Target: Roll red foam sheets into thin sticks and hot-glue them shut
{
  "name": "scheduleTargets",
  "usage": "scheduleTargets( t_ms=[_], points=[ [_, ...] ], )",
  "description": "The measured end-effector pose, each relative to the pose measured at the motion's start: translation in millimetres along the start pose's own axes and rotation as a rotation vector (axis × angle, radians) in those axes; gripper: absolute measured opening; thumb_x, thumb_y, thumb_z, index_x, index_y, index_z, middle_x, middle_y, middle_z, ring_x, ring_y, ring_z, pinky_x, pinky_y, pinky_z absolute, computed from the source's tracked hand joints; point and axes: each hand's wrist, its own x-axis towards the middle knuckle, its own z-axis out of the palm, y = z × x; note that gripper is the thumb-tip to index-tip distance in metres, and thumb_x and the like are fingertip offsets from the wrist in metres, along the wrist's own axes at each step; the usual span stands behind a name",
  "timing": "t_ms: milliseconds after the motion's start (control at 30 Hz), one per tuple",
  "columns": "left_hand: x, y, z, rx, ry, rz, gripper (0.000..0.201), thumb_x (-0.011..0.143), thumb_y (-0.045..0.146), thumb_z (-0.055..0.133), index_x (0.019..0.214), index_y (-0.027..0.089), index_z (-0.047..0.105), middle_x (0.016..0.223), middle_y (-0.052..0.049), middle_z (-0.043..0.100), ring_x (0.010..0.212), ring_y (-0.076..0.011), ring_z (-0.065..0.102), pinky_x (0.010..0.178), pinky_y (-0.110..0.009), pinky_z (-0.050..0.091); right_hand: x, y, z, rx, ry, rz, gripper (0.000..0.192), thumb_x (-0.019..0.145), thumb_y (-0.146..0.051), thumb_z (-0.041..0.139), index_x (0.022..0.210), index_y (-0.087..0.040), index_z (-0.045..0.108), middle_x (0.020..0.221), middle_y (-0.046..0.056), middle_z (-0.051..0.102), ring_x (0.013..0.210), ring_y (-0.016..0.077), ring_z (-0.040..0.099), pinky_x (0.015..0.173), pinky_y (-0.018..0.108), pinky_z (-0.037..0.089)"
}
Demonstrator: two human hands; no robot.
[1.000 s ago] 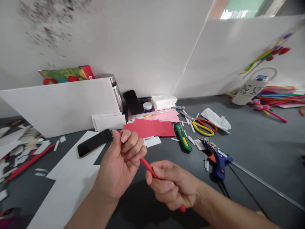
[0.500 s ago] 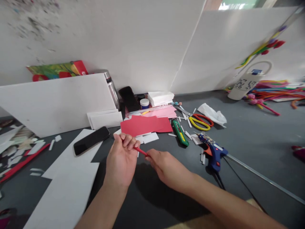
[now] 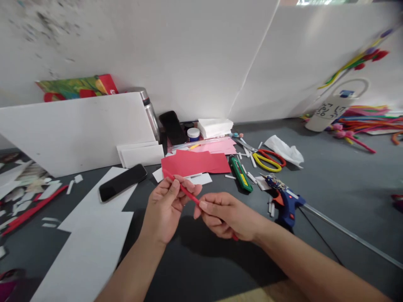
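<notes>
Both my hands hold a thin red rolled paper stick above the dark grey table. My left hand pinches its upper end between fingertips and thumb. My right hand grips the lower part; the stick's tip pokes out under that hand. Just beyond my hands lie red paper sheets and small white paper pieces.
A black phone rests on white sheets to the left. To the right lie a green utility knife, yellow-red scissors and a blue glue gun. A white foam board leans at the back left; coloured pipe cleaners lie far right.
My hands have moved away from the camera and lower toward the table, still holding the red stick. My left fingers shifted from a closed fist to a fingertip pinch.
</notes>
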Motion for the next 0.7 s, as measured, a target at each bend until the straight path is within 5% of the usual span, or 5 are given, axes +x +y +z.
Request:
scheduleTargets(
  t_ms=[133,233,367,533,700],
  points=[
    [1.7,-15.0,1.6,0.073,0.157,0.067,0.013,0.087,0.026,0.072,0.087,0.014,0.068,0.081,-0.003,0.072,0.087,-0.0206,0.074,0.090,-0.037,0.058,6.3,11.9,5.1,-0.992,0.429,-0.187,0.020,0.102,-0.027,0.043,0.089,-0.016,0.053,0.071,-0.001,0.050,0.057,0.0108,0.044,0.054,0.024,0.032],
    [1.4,-17.9,2.1,0.062,0.162,0.091,0.013,0.088,0.026,0.071,0.088,0.014,0.069,0.085,-0.005,0.075,0.091,-0.0225,0.074,0.092,-0.041,0.057,8.3,16.5,5.9,-1.367,0.519,-0.214,0.017,0.101,-0.020,0.041,0.092,-0.015,0.055,0.076,0.004,0.054,0.060,0.0134,0.046,0.057,0.028,0.031],
    [1.2,-9.4,-1.5,-0.003,0.033,0.054,0.012,0.087,0.026,0.073,0.090,0.015,0.071,0.087,-0.006,0.076,0.091,-0.0208,0.074,0.092,-0.037,0.059,-0.8,6.6,8.2,-0.845,0.311,-0.261,0.025,0.104,-0.032,0.039,0.096,-0.015,0.056,0.069,-0.003,0.045,0.056,0.0103,0.042,0.053,0.023,0.033],
    [-0.3,0.4,-6.2,-0.105,-0.057,-0.012,0.014,0.081,0.029,0.080,0.087,0.019,0.072,0.079,0.001,0.075,0.080,-0.0141,0.075,0.085,-0.027,0.061,-9.2,-5.0,9.6,0.225,-0.131,0.022,0.026,0.100,-0.041,0.050,0.096,-0.016,0.057,0.058,-0.012,0.021,0.043,0.0048,0.009,0.035,0.015,0.010],
    [-0.7,2.2,-5.0,-0.115,-0.054,-0.008,0.015,0.078,0.029,0.083,0.085,0.020,0.072,0.076,0.002,0.074,0.077,-0.0137,0.075,0.083,-0.027,0.062,-4.3,-3.8,4.7,0.414,-0.303,0.098,0.022,0.095,-0.040,0.058,0.098,-0.018,0.055,0.060,-0.012,0.022,0.044,0.0053,0.005,0.034,0.014,0.006]
  ],
)
